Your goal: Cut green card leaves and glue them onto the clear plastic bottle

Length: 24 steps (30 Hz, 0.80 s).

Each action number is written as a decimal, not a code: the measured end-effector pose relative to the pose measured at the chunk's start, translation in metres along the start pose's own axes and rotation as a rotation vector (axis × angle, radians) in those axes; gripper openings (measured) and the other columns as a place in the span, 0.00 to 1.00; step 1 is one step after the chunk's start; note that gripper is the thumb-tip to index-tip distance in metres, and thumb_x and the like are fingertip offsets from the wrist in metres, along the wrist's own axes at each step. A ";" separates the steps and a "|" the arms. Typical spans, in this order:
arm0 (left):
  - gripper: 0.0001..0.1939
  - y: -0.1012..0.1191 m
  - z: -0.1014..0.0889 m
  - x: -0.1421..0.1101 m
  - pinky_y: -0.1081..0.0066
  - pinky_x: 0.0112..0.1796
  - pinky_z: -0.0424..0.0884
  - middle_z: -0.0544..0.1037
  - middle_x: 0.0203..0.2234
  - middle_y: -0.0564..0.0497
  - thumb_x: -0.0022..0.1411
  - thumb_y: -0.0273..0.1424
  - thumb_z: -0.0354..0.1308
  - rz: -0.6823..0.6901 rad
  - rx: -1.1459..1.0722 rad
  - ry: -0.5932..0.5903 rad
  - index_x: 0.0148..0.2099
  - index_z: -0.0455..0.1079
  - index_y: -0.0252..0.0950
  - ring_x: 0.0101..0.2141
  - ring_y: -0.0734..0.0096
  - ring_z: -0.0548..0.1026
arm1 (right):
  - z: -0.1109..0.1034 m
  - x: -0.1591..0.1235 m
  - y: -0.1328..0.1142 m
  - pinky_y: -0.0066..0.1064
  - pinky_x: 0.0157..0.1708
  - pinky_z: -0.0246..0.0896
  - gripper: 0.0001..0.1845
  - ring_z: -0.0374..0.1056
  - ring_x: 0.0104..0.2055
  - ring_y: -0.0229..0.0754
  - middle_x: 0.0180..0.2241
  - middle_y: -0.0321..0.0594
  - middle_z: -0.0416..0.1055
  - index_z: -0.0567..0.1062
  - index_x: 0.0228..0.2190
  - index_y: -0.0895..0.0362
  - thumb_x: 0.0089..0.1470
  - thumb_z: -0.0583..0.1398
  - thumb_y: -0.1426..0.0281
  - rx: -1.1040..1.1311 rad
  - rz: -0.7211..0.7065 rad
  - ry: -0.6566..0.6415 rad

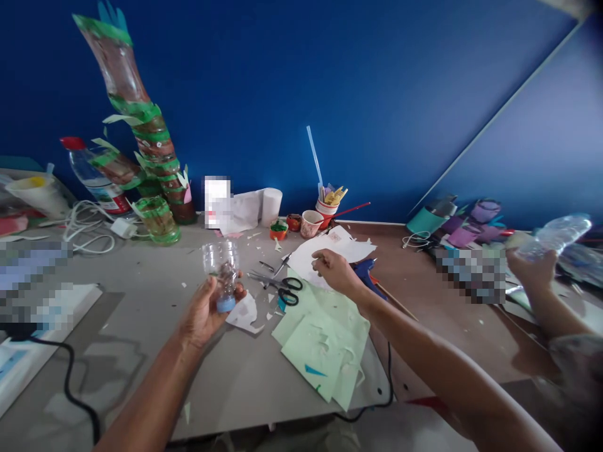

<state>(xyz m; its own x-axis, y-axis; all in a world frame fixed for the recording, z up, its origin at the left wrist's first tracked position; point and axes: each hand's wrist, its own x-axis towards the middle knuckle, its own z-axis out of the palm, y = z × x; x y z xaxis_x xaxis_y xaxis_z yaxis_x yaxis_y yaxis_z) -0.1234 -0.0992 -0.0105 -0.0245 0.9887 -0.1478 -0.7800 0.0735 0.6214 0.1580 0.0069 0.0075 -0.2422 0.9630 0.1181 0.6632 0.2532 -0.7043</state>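
Observation:
My left hand (203,311) is wrapped round the cut-off top of a clear plastic bottle (221,258), its blue cap pointing down and its wide cut end up. Over the white paper (306,258), my right hand (333,270) is closed with curled fingers; I cannot make out anything in them. Black-handled scissors (288,292) lie between the two hands, with a pen (282,265) beside them. Under my right wrist are pale green paper sheets (325,345), and a blue glue gun (365,273) rests just past it.
A tall green-and-brown bottle sculpture (157,147) stands back left, near a red-capped bottle (97,176) and a white cable (87,226). Paper cups (311,225) and paint pots (278,230) line the wall. At right, another person's hand (534,273) holds a clear bottle (560,235).

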 end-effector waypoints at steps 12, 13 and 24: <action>0.21 -0.001 0.004 -0.001 0.67 0.35 0.76 0.79 0.37 0.44 0.48 0.38 0.68 0.024 -0.005 0.011 0.43 0.74 0.33 0.28 0.68 0.76 | -0.005 -0.025 -0.004 0.30 0.35 0.64 0.13 0.71 0.31 0.38 0.35 0.41 0.76 0.75 0.38 0.57 0.52 0.55 0.71 0.010 -0.061 -0.050; 0.22 -0.001 0.003 -0.001 0.67 0.35 0.76 0.79 0.37 0.44 0.47 0.38 0.68 0.024 -0.010 0.009 0.43 0.74 0.33 0.28 0.68 0.76 | -0.005 -0.027 -0.007 0.31 0.36 0.64 0.12 0.71 0.33 0.39 0.36 0.41 0.76 0.76 0.37 0.57 0.52 0.55 0.71 -0.020 -0.082 -0.065; 0.18 -0.001 0.002 -0.001 0.66 0.34 0.76 0.79 0.37 0.44 0.47 0.37 0.69 0.048 -0.028 0.022 0.39 0.73 0.33 0.28 0.69 0.76 | 0.011 -0.032 -0.040 0.29 0.39 0.61 0.12 0.69 0.37 0.40 0.39 0.44 0.74 0.76 0.39 0.59 0.55 0.56 0.72 -0.240 -0.222 -0.205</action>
<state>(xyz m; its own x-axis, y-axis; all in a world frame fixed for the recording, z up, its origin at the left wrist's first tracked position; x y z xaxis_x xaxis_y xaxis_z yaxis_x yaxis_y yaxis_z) -0.1214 -0.0999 -0.0096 -0.0757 0.9880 -0.1350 -0.7948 0.0220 0.6065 0.1316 -0.0351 0.0245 -0.5189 0.8501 0.0895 0.7199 0.4911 -0.4905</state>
